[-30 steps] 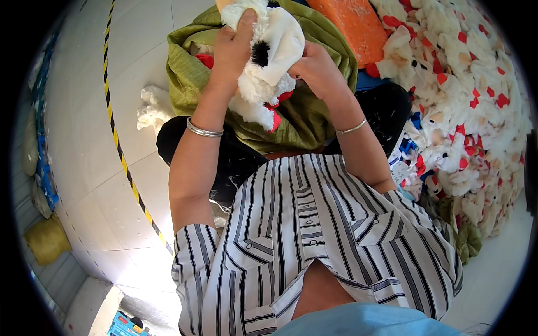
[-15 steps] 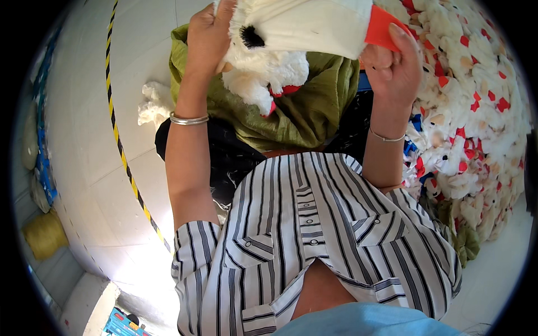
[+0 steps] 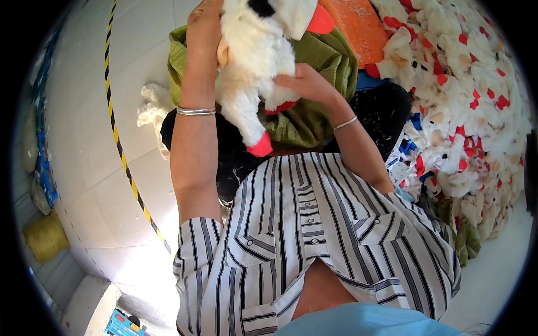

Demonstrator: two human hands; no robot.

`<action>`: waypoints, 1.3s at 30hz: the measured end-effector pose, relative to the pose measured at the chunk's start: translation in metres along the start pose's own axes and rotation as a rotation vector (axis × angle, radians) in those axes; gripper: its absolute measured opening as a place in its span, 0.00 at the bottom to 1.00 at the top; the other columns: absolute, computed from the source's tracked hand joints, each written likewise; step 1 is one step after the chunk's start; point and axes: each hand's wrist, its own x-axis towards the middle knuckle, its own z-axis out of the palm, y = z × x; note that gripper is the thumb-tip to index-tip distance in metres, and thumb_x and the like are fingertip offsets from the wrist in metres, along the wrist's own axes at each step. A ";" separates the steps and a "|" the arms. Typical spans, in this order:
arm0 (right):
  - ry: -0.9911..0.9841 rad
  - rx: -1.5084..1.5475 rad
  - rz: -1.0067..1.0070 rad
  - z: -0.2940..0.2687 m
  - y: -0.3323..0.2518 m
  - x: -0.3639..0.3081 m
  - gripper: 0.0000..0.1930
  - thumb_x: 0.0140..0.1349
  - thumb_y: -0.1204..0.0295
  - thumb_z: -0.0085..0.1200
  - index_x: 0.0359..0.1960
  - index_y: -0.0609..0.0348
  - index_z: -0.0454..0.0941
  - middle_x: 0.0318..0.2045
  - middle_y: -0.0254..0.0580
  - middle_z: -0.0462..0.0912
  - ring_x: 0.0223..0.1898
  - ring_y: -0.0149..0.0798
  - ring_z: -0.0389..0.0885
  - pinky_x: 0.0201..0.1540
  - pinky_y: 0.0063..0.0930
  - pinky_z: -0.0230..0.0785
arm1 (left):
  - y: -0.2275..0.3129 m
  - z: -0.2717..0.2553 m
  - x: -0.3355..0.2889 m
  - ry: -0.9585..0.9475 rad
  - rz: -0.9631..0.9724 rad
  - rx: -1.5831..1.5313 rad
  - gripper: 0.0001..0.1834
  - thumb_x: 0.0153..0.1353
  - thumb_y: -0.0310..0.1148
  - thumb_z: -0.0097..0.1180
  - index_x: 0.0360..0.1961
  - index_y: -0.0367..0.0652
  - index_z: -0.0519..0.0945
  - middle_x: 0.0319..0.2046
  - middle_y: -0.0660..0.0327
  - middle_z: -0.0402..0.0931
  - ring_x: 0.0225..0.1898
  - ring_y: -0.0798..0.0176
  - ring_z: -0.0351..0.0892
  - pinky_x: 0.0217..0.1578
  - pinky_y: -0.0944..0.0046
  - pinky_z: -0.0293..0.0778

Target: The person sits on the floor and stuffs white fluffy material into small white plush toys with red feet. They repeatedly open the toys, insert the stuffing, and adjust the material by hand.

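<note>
Head view: both hands grip a fluffy white plush toy (image 3: 252,61) with red feet, held above a crumpled olive-green cloth (image 3: 314,106). Left hand (image 3: 204,22) clasps its upper side; right hand (image 3: 302,84) presses its belly. A heap of similar white-and-red plush pieces (image 3: 465,101) lies to the right. Yellow-black striped tape (image 3: 120,151) crosses the pale tiled floor (image 3: 73,168).

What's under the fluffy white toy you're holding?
Under the white plush toy, held by the left hand and right hand, lies a crumpled green cloth on a dark lap. Whatever lies beneath the cloth is hidden.
</note>
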 end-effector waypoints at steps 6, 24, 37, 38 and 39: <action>0.332 0.542 -0.208 -0.035 -0.037 0.003 0.16 0.68 0.66 0.51 0.49 0.67 0.76 0.43 0.42 0.83 0.44 0.35 0.82 0.46 0.30 0.76 | -0.024 0.020 -0.014 -0.360 -0.411 -0.369 0.24 0.57 0.48 0.64 0.43 0.36 0.80 0.40 0.62 0.82 0.44 0.67 0.79 0.46 0.66 0.74; 0.046 0.819 -0.382 -0.116 -0.017 -0.024 0.20 0.65 0.75 0.51 0.58 0.71 0.68 0.50 0.55 0.77 0.49 0.44 0.80 0.47 0.37 0.79 | -0.061 -0.016 0.006 -0.056 -0.798 -0.439 0.16 0.61 0.41 0.60 0.42 0.40 0.75 0.36 0.58 0.79 0.36 0.66 0.80 0.38 0.65 0.77; 0.255 0.132 -0.601 -0.140 -0.037 -0.051 0.12 0.67 0.76 0.47 0.48 0.68 0.77 0.43 0.39 0.81 0.40 0.29 0.81 0.43 0.25 0.77 | -0.045 -0.096 0.016 -0.279 -0.512 -0.749 0.10 0.63 0.29 0.56 0.44 0.37 0.78 0.37 0.61 0.80 0.39 0.67 0.81 0.41 0.69 0.78; 0.196 0.160 -0.406 -0.143 -0.044 -0.050 0.11 0.66 0.76 0.47 0.47 0.68 0.78 0.44 0.40 0.81 0.41 0.30 0.81 0.43 0.25 0.77 | -0.045 -0.096 0.016 -0.325 -0.494 -0.731 0.10 0.63 0.28 0.56 0.45 0.38 0.79 0.37 0.61 0.80 0.40 0.67 0.82 0.41 0.68 0.78; 0.129 0.189 -0.215 -0.145 -0.042 -0.045 0.11 0.66 0.76 0.48 0.46 0.67 0.78 0.44 0.42 0.81 0.41 0.31 0.81 0.44 0.25 0.77 | -0.045 -0.097 0.013 -0.248 -0.442 -0.735 0.10 0.63 0.29 0.56 0.45 0.38 0.79 0.37 0.61 0.80 0.39 0.67 0.81 0.41 0.68 0.78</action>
